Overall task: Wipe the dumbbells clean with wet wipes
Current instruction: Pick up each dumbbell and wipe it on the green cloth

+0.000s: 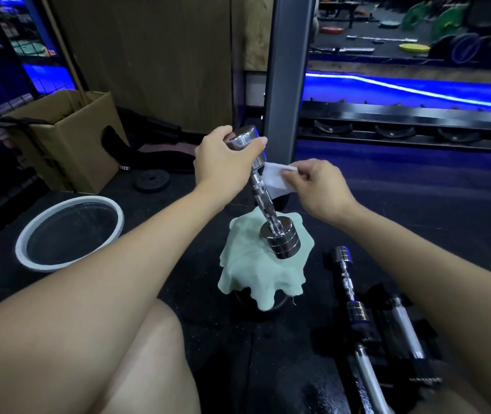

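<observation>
Basin (26, 234) is standing at the left on the floor (178, 294). Left hand (223, 162) is gripping the top head of the dumbbell (263, 198), which is leaning with its lower head on a green cloth (253, 276). Right hand (313, 186) is pinching a wipe (275, 182) against the handle. Second dumbbell (347, 282) is lying to the right, not being touched. I judge the wiping is in the middle; at least this one is waiting.
</observation>
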